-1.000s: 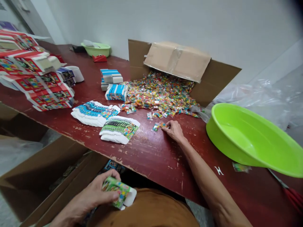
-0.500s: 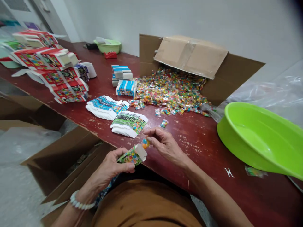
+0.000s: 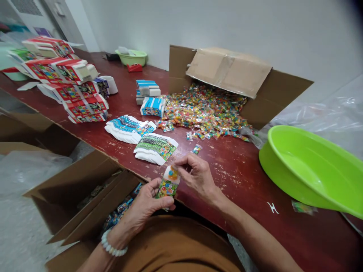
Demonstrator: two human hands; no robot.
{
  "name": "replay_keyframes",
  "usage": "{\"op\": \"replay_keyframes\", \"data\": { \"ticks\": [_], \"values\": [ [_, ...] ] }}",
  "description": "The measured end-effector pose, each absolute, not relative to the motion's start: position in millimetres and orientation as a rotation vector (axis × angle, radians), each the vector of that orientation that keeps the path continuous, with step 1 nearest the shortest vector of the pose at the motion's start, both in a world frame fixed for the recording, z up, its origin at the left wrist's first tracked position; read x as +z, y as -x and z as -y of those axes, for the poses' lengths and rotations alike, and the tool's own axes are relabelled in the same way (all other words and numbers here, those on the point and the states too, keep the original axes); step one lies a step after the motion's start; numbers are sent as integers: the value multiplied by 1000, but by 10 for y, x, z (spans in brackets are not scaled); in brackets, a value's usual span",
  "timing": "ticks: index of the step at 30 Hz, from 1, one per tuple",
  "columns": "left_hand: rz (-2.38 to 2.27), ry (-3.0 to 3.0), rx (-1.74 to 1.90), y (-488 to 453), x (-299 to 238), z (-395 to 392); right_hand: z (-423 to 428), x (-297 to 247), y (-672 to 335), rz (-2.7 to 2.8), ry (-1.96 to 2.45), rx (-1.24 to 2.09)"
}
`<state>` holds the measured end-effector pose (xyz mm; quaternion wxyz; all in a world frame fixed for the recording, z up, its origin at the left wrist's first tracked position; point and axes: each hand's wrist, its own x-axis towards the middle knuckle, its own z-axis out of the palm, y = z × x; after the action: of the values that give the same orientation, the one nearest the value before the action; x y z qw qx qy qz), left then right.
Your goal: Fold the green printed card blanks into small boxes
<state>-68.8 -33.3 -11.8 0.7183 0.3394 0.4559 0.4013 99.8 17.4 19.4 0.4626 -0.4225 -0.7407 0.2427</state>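
My left hand (image 3: pixel 153 200) is closed around a small green printed box (image 3: pixel 168 188), held nearly upright with its open end and white flap on top. In my right hand (image 3: pixel 197 173), a small clear packet of coloured candy (image 3: pixel 172 173) is pinched between thumb and fingers at the box's mouth. Whether the packet is partly inside, I cannot tell. Just beyond lie a fanned stack of flat green boxes (image 3: pixel 155 148) and a similar stack of flat blue boxes (image 3: pixel 127 129). One loose candy packet (image 3: pixel 196 149) rests near my right hand.
A heap of candy packets (image 3: pixel 207 113) spills from a tipped cardboard carton (image 3: pixel 229 71) on the red table (image 3: pixel 238 166). At right stands a lime green basin (image 3: pixel 306 170). Red box bundles (image 3: pixel 82 92) are piled left; open cartons (image 3: pixel 76 189) sit below the table edge.
My left hand has moved right and turned the green box more upright. The candy packet in my right hand has come against the box's open end.
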Motion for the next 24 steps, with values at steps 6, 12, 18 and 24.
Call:
{"op": "replay_keyframes", "data": {
  "ticks": [6, 12, 18, 24],
  "values": [
    [-902, -861, 875, 608, -30, 263, -198, 311, -1070, 2154, 893, 690],
    [-895, -746, 986, 605, 115, 190, -201, 211, -1144, 1490, 957, 1327],
    [-969, -663, 1026, 506, 66, 196, -151, 68, -1010, 1452, 797, 1669],
    [-928, -591, 990, 556, -23, 195, -108, 115, -1050, 1825, 869, 954]
  ]
}}
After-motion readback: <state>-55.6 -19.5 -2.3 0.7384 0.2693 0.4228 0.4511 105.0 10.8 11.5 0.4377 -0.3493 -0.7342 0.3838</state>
